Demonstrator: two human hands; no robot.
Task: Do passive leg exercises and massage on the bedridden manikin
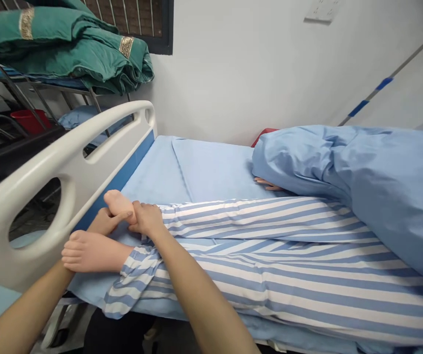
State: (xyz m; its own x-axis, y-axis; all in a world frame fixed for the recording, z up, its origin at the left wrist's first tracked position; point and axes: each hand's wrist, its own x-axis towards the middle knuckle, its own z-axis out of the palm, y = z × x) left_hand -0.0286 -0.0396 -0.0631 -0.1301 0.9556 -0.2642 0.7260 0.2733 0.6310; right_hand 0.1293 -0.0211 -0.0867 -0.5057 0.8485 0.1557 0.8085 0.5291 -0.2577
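Observation:
A manikin in blue-and-white striped trousers (233, 268) lies on the bed, both bare feet toward the footboard. My left hand (104, 221) reaches behind the near foot (97, 251) and grips the far foot (120, 204), thumb across its top. Closed around the same leg at the ankle is my right hand (147, 219), beside the trouser cuff. The near foot rests over my left forearm, its toes pointing left. Part of my left hand's fingers is hidden under the far foot.
The white footboard (67, 142) stands close to the left of the feet. A light-blue quilt (388, 182) covers the manikin's upper part, with a manikin hand (268, 184) showing at its edge. Green folded bedding (86, 49) lies on a rack at the back left.

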